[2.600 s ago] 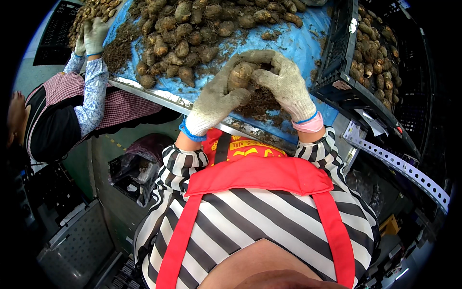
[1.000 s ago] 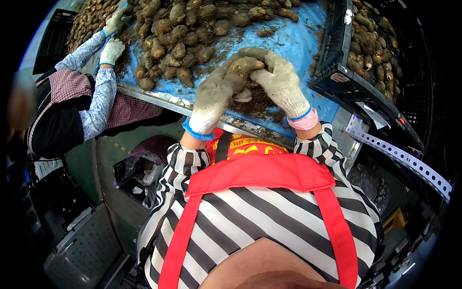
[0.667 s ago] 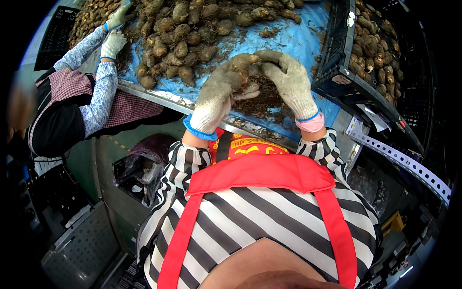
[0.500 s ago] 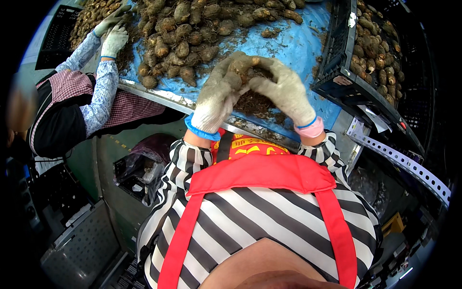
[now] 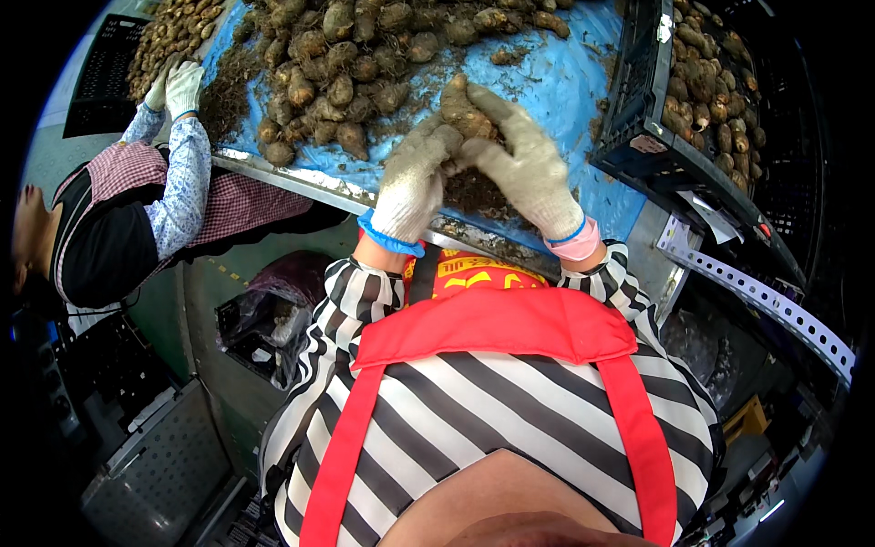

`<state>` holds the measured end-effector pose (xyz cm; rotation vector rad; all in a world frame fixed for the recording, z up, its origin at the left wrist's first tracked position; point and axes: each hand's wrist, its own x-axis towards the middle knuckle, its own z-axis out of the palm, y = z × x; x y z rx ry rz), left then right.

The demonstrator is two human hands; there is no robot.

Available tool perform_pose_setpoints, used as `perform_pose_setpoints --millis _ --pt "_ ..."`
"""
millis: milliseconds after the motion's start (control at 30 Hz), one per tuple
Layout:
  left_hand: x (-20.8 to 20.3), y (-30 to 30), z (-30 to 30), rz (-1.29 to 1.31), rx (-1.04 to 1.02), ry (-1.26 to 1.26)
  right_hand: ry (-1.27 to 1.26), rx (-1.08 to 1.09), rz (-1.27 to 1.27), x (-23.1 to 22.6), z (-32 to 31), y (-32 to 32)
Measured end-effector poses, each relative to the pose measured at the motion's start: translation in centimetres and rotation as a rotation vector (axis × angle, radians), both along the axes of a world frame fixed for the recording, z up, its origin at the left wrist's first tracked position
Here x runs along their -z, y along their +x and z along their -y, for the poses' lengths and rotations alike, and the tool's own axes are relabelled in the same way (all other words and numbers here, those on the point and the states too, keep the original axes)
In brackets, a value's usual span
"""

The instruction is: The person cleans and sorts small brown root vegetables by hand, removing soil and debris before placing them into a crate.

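- Worktop [image 5: 583, 96] first, since it fills the top of the view: a long metal bench covered with a crinkled blue plastic sheet and dusted with dark soil and root fibres.
- Piled across its far side sits a heap of brown, knobbly root tubers [image 5: 337, 77], dirt still on them.
- On the right, just beside the worktop edge, a black slatted plastic crate [image 5: 652, 137] holds more of the same brown tubers.
- Off to the left, a co-worker in a red-checked apron and flowered sleeves leans over the worktop, with white-gloved hands [image 5: 178, 82] resting on tubers at the far left corner.
- Below the worktop, a striped black-and-white top with a red apron fills the lower part of the frame.
- Left hand [image 5: 415, 178], in a dirty grey knit glove with a blue cuff, has its grip curled in against the lower side of one tuber.
- Right hand [image 5: 529, 169], same kind of glove with a pink cuff, has its grip closed round that tuber from the right, fingers over the top.
- Smallest bit: the single brown muddy tuber [image 5: 460, 105] itself, pinched between both gloves just above the near edge of the worktop, over a little mound of loose dirt [image 5: 478, 193].
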<state>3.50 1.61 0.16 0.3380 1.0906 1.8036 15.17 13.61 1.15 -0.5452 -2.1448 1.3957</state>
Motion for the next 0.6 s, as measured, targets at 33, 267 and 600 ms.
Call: perform_pose_setpoints --millis 33,267,600 --pt "0.7 0.0 0.2 0.07 0.001 0.036 0.13 -0.014 0.014 -0.3 0.1 0.0" --pt "-0.5 -0.1 0.2 0.088 0.042 0.122 0.132 -0.05 -0.033 1.1 -0.9 -0.2" --pt "-0.8 -1.4 0.8 -0.026 0.085 -0.014 0.512 -0.194 -0.021 0.7 -1.7 -0.4"
